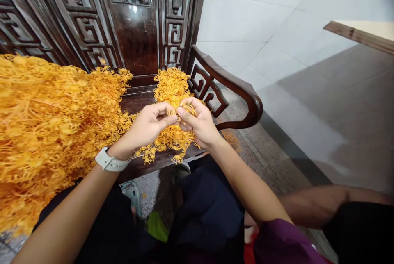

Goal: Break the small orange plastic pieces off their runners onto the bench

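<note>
My left hand and my right hand meet over the seat of a dark carved wooden bench. Both pinch a small orange plastic piece between thumbs and fingers. A white watch sits on my left wrist. Just behind and under the hands lies a small heap of separated orange pieces. A very large mass of orange plastic sprues fills the left side of the bench.
The bench armrest curves right of my hands. Grey floor and white tiled wall lie beyond. A wooden table edge juts in at upper right. Another person's arm rests at lower right. Sandalled feet show below.
</note>
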Action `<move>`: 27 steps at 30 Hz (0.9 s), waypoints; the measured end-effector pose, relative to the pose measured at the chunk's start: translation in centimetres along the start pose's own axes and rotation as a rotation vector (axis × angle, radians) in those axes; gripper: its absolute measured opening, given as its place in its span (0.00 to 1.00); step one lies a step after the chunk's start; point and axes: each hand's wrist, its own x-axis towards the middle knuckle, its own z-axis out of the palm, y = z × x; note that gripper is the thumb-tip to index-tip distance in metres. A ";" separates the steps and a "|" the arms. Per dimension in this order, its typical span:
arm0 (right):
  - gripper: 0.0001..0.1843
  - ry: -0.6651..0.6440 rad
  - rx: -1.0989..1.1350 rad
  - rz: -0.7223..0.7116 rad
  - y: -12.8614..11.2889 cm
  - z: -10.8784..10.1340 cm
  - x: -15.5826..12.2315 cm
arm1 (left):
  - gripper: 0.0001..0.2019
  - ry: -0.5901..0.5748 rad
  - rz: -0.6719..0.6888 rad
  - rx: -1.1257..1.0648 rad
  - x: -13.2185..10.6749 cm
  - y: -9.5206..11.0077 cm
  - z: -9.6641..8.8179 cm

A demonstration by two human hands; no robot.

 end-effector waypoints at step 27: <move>0.24 0.147 0.124 0.168 -0.6 -0.4 0.4 | 0.14 0.173 -0.006 0.520 0.1 -2.2 -1.0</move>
